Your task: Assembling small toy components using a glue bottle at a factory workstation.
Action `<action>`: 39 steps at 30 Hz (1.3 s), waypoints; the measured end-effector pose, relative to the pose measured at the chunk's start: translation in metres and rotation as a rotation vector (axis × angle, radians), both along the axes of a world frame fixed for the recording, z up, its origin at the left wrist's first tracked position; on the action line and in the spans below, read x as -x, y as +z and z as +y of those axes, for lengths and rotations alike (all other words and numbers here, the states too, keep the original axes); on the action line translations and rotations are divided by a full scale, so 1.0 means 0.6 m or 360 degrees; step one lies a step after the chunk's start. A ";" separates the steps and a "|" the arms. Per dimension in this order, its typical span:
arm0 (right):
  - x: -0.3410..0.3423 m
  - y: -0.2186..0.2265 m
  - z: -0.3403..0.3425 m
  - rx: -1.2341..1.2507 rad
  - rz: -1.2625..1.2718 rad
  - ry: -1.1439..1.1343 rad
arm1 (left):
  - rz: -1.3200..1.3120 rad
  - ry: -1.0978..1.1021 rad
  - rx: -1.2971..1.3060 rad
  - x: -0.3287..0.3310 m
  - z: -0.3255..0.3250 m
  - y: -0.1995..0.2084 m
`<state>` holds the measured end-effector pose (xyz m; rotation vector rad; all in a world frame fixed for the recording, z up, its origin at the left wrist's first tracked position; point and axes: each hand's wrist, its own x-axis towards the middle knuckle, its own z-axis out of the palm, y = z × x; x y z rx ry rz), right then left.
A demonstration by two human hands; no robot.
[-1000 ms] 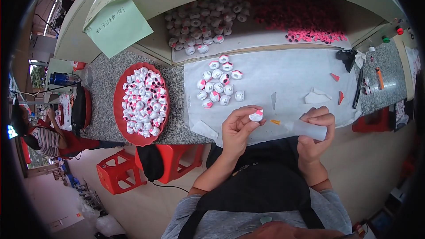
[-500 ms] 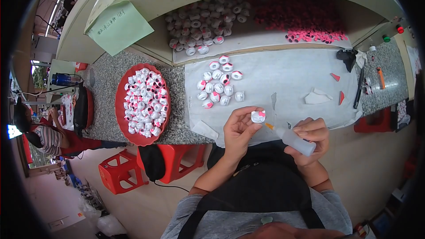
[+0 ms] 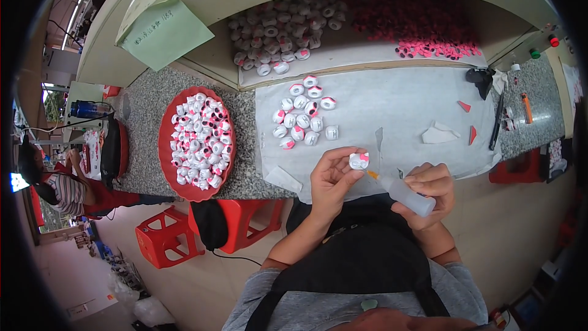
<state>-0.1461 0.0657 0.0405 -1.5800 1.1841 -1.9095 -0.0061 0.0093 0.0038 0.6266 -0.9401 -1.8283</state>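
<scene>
Between the thumb and fingers of my left hand (image 3: 334,181) is a small white plastic piece with pink patches (image 3: 359,160), raised over the paper's near edge. My right hand (image 3: 429,193) grips a translucent squeeze bottle (image 3: 411,198), tilted so its orange tip (image 3: 372,175) points at the piece from the lower right. Whether the tip touches it I cannot tell. Several similar white-and-pink pieces (image 3: 300,121) stand in a loose group on the white paper (image 3: 392,110) beyond my left hand. A red scalloped tray (image 3: 164,147) heaped with more of them lies on the left.
A shelf compartment at the back holds heaped white pieces (image 3: 278,30) and small pink parts (image 3: 435,49). On the right lie paper scraps (image 3: 440,133), a black pen-like tool (image 3: 496,125) and an orange stick (image 3: 527,108). Red stools (image 3: 168,237) stand below left; another person (image 3: 67,190) sits far left.
Both hands hold nearly the same pose. The held piece has shifted very slightly to the right, and the bottle has barely moved.
</scene>
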 end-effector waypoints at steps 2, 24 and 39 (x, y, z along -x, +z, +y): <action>0.000 0.001 0.000 0.0003 0.0007 -0.0004 | -0.0010 -0.0003 -0.0014 0.000 0.000 0.000; 0.001 -0.003 0.000 0.0064 0.0029 -0.0004 | -0.0096 -0.0024 0.0008 0.005 0.002 0.002; 0.004 0.002 -0.002 0.0028 0.0089 0.0000 | -0.0312 0.0028 0.0370 0.008 -0.001 -0.001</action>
